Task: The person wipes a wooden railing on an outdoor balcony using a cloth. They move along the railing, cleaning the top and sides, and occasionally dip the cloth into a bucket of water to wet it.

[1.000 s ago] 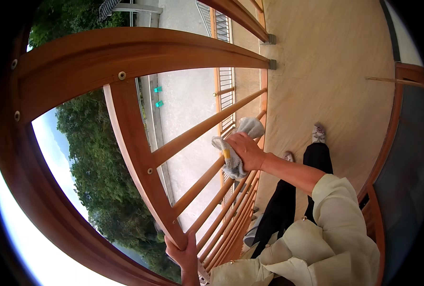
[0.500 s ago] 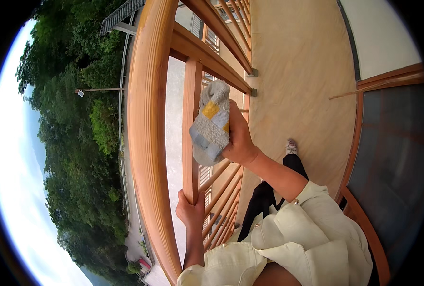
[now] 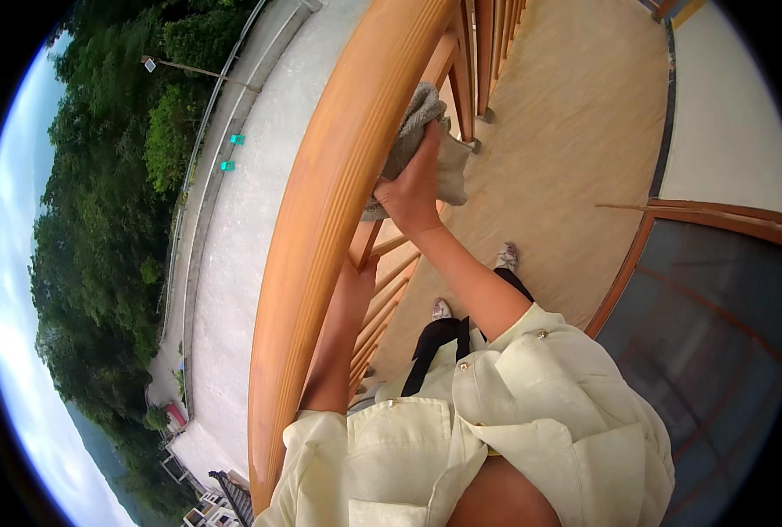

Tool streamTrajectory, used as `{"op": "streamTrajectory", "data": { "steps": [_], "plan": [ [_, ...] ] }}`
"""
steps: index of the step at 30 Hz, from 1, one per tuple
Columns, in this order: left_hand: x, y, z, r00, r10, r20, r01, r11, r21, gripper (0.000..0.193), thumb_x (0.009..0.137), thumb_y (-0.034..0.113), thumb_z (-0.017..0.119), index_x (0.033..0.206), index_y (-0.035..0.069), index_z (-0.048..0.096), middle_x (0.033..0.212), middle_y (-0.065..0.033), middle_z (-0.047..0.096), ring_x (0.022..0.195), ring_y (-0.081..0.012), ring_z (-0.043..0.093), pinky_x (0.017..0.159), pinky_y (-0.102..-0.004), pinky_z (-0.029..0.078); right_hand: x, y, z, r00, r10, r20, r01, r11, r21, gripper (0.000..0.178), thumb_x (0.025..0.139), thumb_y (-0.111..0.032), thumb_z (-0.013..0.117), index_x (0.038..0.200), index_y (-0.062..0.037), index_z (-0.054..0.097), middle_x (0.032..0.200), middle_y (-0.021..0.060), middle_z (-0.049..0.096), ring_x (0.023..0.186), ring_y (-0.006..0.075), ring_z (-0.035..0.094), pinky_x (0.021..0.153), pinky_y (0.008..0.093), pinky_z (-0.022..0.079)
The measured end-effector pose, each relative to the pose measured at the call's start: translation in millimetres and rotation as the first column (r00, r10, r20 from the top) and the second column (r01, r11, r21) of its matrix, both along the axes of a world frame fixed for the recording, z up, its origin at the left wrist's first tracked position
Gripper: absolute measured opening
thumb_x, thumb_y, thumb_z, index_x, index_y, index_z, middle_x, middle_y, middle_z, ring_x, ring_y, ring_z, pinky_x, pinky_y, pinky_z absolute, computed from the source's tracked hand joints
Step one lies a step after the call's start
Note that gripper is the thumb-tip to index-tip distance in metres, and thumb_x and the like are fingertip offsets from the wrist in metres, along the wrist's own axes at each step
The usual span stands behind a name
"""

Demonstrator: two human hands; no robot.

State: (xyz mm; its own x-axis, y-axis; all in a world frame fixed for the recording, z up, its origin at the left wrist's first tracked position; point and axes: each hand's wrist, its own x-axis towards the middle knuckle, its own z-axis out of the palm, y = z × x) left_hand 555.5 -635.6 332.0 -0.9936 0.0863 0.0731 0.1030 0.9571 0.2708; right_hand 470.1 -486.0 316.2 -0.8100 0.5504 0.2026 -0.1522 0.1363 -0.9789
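R hand (image 3: pixel 415 186): I see it holds grey cloth (image 3: pixel 453 167) | cloth pos.: beside wooden handrail (image 3: pixel 307 263), on inner side, above floor (image 3: pixel 575 132) | L hand (image 3: pixel 357 277): nr. lower rail (image 3: pixel 366 241), mostly hidden, so I can't tell its grip

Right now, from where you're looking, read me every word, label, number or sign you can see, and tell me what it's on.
No readable text: none on the grey cloth in the right hand, the wooden handrail or the pale shirt.
Too small to tell: the teal objects and the buildings at lower left.
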Motion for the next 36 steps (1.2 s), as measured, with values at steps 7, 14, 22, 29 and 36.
{"op": "streamTrajectory", "data": {
  "steps": [7, 14, 22, 29, 36],
  "plan": [
    [36.1, 1.9, 34.6, 0.979, 0.000, 0.204, -0.041, 0.980, 0.197, 0.074, 0.076, 0.026, 0.075, 0.136, 0.003, 0.038, 0.124, -0.0235, 0.054, 0.113, -0.0399, 0.053, 0.093, -0.0442, 0.043, 37.9, -33.7, -1.0, 0.999, -0.048, 0.022, 0.042, 0.977, 0.208, 0.097, 0.067, -0.018, 0.075, 0.141, 0.0062, 0.017, 0.133, 0.0275, 0.036, 0.124, 0.0441, 0.035, 0.106, 0.0460, 0.030],
    [190.2, -98.6, 81.6, 0.929, -0.356, -0.099, 0.359, 0.809, 0.465, 0.059, 0.074, 0.000, 0.072, 0.128, 0.002, 0.049, 0.125, -0.0201, 0.055, 0.113, -0.0380, 0.055, 0.091, -0.0422, 0.047, 18.0, -41.8, -3.7, 0.968, -0.198, 0.153, 0.145, 0.943, 0.300, 0.103, 0.065, -0.032, 0.081, 0.138, 0.0034, 0.017, 0.126, 0.0315, 0.040, 0.119, 0.0445, 0.040, 0.101, 0.0496, 0.037],
    [255.2, -168.3, 178.0, 0.888, -0.315, -0.336, 0.449, 0.753, 0.481, 0.036, 0.073, -0.012, 0.067, 0.106, 0.000, 0.063, 0.086, -0.0162, 0.067, 0.074, -0.0250, 0.066, 0.063, -0.0303, 0.054, 207.2, -205.4, 17.6, 0.996, -0.030, 0.079, -0.002, 0.923, 0.384, 0.091, 0.063, -0.025, 0.082, 0.136, -0.0080, 0.030, 0.116, 0.0273, 0.037, 0.105, 0.0452, 0.041, 0.089, 0.0491, 0.039],
    [252.7, -227.0, 192.0, 0.942, 0.200, -0.269, -0.150, 0.969, 0.195, 0.024, 0.092, 0.009, 0.057, 0.114, 0.001, 0.061, 0.103, -0.0136, 0.065, 0.090, -0.0251, 0.061, 0.075, -0.0337, 0.049, 174.0, -172.5, 7.9, 0.984, -0.035, 0.175, -0.046, 0.898, 0.438, 0.081, 0.066, -0.042, 0.079, 0.130, -0.0137, 0.038, 0.118, 0.0255, 0.039, 0.106, 0.0407, 0.042, 0.086, 0.0526, 0.036],
    [265.8, -254.7, 179.1, 0.959, 0.280, 0.048, -0.284, 0.946, 0.155, 0.035, 0.095, 0.031, 0.051, 0.110, 0.001, 0.060, 0.092, -0.0184, 0.063, 0.080, -0.0335, 0.062, 0.072, -0.0369, 0.048, 61.1, -88.4, -3.5, 0.944, -0.329, -0.012, 0.269, 0.752, 0.602, 0.056, 0.070, -0.041, 0.076, 0.109, -0.0071, 0.053, 0.115, 0.0233, 0.045, 0.109, 0.0404, 0.045, 0.089, 0.0500, 0.037]
  ]
}}
